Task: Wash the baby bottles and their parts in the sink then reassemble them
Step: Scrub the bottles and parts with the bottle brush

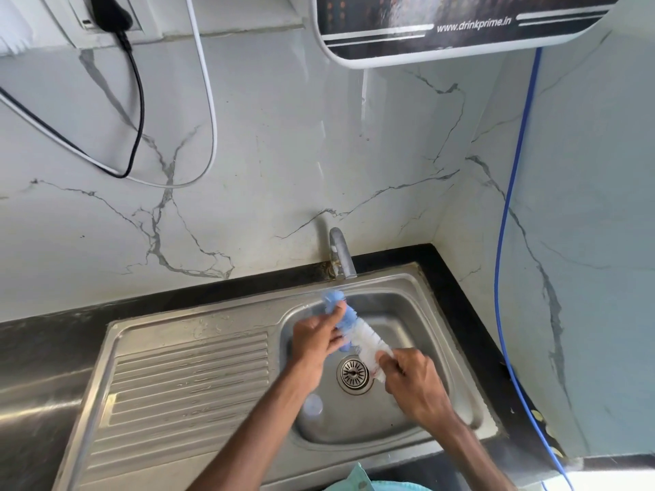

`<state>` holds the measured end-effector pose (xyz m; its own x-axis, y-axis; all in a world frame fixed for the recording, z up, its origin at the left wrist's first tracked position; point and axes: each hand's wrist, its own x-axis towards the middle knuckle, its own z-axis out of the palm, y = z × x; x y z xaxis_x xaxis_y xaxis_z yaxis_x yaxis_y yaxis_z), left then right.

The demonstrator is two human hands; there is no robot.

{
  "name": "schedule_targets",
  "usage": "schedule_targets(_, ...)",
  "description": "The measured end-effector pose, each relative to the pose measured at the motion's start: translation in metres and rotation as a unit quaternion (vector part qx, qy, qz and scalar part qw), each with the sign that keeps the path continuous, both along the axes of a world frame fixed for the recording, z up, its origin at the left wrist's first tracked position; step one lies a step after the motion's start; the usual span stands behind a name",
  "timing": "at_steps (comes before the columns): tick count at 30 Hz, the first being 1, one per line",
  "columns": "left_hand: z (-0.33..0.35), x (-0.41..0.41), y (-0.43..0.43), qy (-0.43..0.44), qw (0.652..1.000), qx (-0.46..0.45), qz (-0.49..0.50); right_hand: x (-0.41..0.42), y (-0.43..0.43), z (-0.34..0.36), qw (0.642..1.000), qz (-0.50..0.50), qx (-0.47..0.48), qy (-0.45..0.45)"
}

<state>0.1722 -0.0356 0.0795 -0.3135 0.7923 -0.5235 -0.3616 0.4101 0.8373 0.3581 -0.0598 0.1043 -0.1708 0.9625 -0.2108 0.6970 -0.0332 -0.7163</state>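
A white-bristled brush (368, 345) slants against a blurred blue part (333, 302), while a clear round piece (312, 405) lies in the sink (411, 306).

The water purifier (460, 26) reads "www.drinkprime.in".

Head view, sink corner. Over the steel sink (407, 306), the left hand (315, 334) grips a blue part (331, 299), motion-blurred and not identifiable further. Its blue meets the blue end of a bottle brush (368, 345). The right hand (414, 384) pinches the brush at its white-bristled lower end, above the drain strainer (354, 373). A clear round part (312, 405) lies on the basin floor beside the left forearm. The tap (342, 255) stands behind the basin, the ribbed draining board (191, 377) to its left. A water purifier (460, 26) hangs on the marbled wall, with a blue tube (505, 242) running down the corner.
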Motion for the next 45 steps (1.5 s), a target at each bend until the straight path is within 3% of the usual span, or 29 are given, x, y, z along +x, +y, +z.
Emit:
schedule_targets(4, -0.002, 0.046, -0.027, -0.042, 0.993, 0.026, -0.11, -0.006, 0.016, 0.005, 1.0, -0.019, 0.006, 0.022)
schedule_targets(10, -0.01, -0.01, 0.015, 0.013, 0.999, 0.001, 0.051, -0.005, -0.006, -0.001, 1.0, 0.009, -0.014, 0.009)
schedule_targets(16, 0.003, 0.029, -0.008, -0.08, 0.99, 0.027, -0.115, -0.004, 0.015, 0.0, 0.999, -0.036, 0.006, 0.021)
schedule_targets(19, 0.003, 0.038, -0.009, -0.121, 0.983, 0.04, -0.133, -0.008, 0.015, 0.0, 0.999, -0.032, 0.009, 0.028)
schedule_targets(24, -0.004, 0.027, 0.006, -0.118, 0.992, 0.043, -0.026, -0.01, 0.008, -0.003, 0.999, -0.008, -0.004, 0.036)
schedule_targets(31, -0.012, 0.006, 0.035, -0.029, 0.997, 0.005, 0.071, -0.014, -0.001, -0.002, 1.0, 0.012, 0.018, -0.002)
schedule_targets(35, -0.006, -0.02, 0.061, -0.092, 0.98, -0.002, 0.179, -0.014, -0.013, -0.006, 1.0, 0.029, 0.007, -0.011)
schedule_targets(39, -0.003, -0.039, 0.059, -0.037, 0.998, 0.002, 0.055, -0.002, -0.01, -0.003, 1.0, 0.002, -0.004, -0.019)
schedule_targets(45, -0.025, -0.031, 0.018, -0.041, 0.996, 0.065, -0.044, 0.012, 0.01, -0.003, 0.994, -0.087, 0.029, 0.065)
